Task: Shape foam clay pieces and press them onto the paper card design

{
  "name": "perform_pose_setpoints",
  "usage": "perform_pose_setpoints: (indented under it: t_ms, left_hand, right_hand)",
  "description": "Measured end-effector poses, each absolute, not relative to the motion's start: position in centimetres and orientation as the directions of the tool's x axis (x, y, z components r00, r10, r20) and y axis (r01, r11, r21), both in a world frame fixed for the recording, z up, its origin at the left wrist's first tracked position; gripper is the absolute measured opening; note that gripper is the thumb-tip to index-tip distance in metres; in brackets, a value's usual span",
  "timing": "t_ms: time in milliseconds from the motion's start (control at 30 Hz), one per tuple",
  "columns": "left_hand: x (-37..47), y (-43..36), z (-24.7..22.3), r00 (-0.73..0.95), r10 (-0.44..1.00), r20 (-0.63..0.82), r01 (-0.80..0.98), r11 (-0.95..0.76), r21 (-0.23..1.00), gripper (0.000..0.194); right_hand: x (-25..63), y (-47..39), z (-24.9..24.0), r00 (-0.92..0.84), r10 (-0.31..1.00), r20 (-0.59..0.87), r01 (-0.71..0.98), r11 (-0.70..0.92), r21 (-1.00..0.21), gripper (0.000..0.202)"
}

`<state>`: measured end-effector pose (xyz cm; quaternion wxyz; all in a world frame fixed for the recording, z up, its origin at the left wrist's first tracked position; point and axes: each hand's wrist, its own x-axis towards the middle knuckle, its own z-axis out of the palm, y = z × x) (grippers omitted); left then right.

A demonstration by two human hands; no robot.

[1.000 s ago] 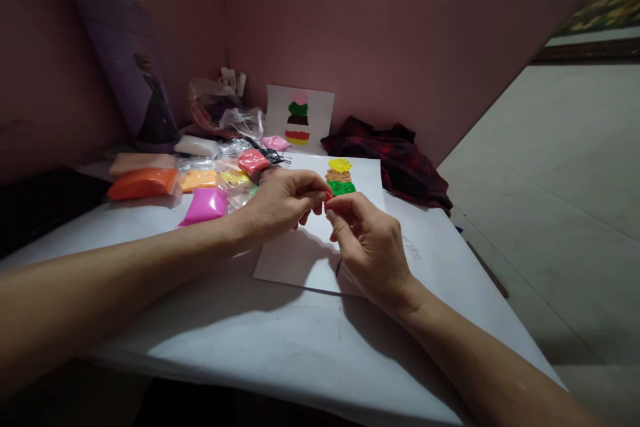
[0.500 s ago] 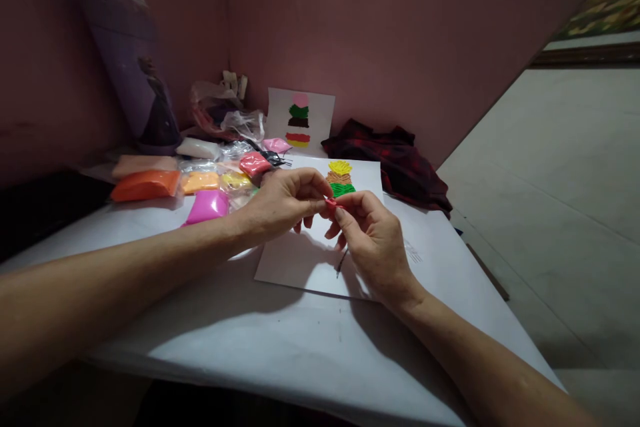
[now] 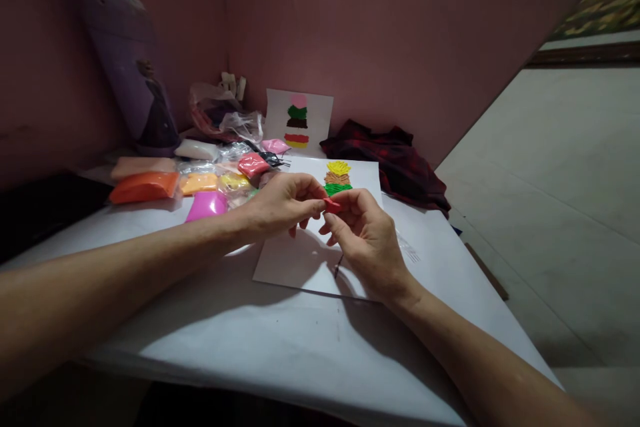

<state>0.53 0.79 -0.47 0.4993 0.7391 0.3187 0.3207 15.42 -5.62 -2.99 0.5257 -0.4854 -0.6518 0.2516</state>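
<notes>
A small piece of red clay (image 3: 332, 205) is held up between my two hands, over a white sheet (image 3: 295, 260) on the table. My left hand (image 3: 290, 205) pinches its left end between thumb and fingertips. At its right side, the forefinger of my right hand (image 3: 367, 237) touches the clay, and the thumb is a little below it, slightly apart. Behind the fingers, yellow, tan and green clay strands (image 3: 339, 177) form stacked bands on the sheet. Farther back leans a paper (image 3: 320, 117) with pink, green, dark brown, red and yellow bands.
Bags of coloured clay (image 3: 145, 187) lie at the left, with a magenta one (image 3: 207, 205) nearest my left forearm. A purple board (image 3: 120, 67) leans on the wall. Dark red checked cloth (image 3: 390, 160) lies at the back right of the table (image 3: 240, 340).
My right thumb has come away from the red clay and dropped slightly, so more of the clay shows. My left hand still pinches it.
</notes>
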Motion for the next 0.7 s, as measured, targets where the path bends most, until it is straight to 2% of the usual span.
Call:
perform_pose_setpoints:
  t_ms: [100, 333, 600, 700]
  left_hand:
    - [0.64, 0.77, -0.63, 0.568, 0.804, 0.174, 0.183, -0.330, 0.926, 0.002]
    - [0.73, 0.35, -0.65, 0.587, 0.775, 0.235, 0.144, -0.386, 0.911, 0.003]
    - [0.34, 1.05, -0.66, 0.435, 0.851, 0.294, 0.160, -0.395, 0.905, 0.004]
    - [0.14, 1.21, -0.54, 0.445, 0.852, 0.275, 0.108, -0.356, 0.928, 0.006]
  right_hand:
    - [15.54, -5.48, -2.88, 0.081, 0.900, 0.429, 0.391, 0.367, -0.844, 0.022]
    - [15.55, -5.71, -2.56, 0.028, 0.908, 0.418, 0.374, 0.379, -0.847, 0.012]
    - [16.01, -5.11, -2.38, 0.196, 0.897, 0.396, 0.345, 0.315, -0.884, 0.008]
    - [16.32, -4.81, -2.58, 0.195, 0.907, 0.375, 0.297, 0.309, -0.903, 0.012]
